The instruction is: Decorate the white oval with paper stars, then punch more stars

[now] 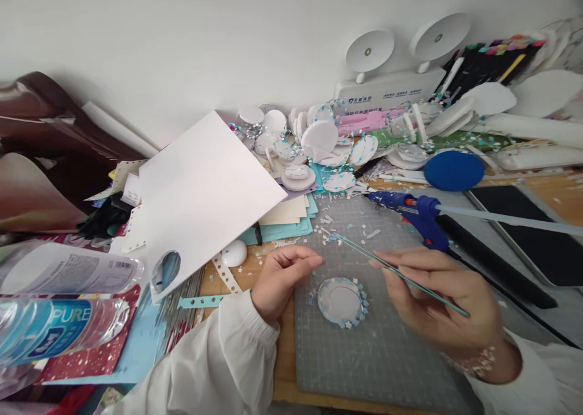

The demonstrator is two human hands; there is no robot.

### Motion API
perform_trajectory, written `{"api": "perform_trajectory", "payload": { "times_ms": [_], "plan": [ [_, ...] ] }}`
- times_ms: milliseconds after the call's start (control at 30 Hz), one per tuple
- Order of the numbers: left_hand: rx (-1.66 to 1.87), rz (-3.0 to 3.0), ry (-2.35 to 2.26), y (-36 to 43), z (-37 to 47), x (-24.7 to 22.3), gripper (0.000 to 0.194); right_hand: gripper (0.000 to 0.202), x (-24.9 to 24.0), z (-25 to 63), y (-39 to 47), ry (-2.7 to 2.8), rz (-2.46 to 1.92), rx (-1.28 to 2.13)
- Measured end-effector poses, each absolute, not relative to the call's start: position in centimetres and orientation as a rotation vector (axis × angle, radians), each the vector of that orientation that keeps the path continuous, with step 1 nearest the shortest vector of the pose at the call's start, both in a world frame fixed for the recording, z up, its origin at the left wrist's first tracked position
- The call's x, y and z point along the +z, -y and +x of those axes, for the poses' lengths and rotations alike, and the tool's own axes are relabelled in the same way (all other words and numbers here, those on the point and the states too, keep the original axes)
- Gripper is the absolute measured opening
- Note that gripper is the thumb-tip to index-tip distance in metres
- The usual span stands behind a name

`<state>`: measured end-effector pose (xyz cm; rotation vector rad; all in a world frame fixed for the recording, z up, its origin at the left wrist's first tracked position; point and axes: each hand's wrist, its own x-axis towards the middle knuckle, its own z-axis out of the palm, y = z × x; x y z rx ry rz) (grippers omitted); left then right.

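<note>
At three o'clock from the white disc [339,299], the right hand [437,299] grips a pair of green tweezers [428,287]; their tips reach to the disc's twelve o'clock among loose paper stars, too small to tell whether one is pinched. At about ten o'clock the left hand [285,278] is curled, thumb against forefinger; I can't tell if anything tiny is between them. The disc lies on the gray cutting mat [378,372], between the hands, blue and white stars around its rim. Farther out, the glue gun [428,217] lies at two o'clock, more decorated discs [319,140] pile up at twelve, and a white board [204,190] slants at ten. A loose squeeze might drop a star, and a brushing sleeve might shove the light disc or scatter pieces. If the gun is hot, a careless right knuckle could get burned.
</note>
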<state>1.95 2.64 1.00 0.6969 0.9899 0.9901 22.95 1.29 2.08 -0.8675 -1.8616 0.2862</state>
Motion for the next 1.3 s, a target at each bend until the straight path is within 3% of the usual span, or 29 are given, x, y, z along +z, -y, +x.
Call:
{"api": "perform_trajectory", "payload": {
  "times_ms": [467,967,1133,1300],
  "plan": [
    [0.965,0.717,-0.988,-2.5,1.9,0.9,0.038,0.026,1.8,22.2,-1.3,2.095,-0.562,0.165],
    [0.987,0.744,-1.035,-2.5,1.8,0.9,0.031,0.019,2.3,22.5,-1.8,2.057,-0.694,0.135],
    [1.036,0.866,-1.064,-2.7,1.3,0.5,0.027,0.023,2.9,23.2,-2.6,1.584,-0.879,0.398],
    [1.040,0.954,-1.085,-2.8,0.9,0.3,0.024,0.017,2.6,24.9,-3.4,1.605,-0.836,0.791]
  ]
}}
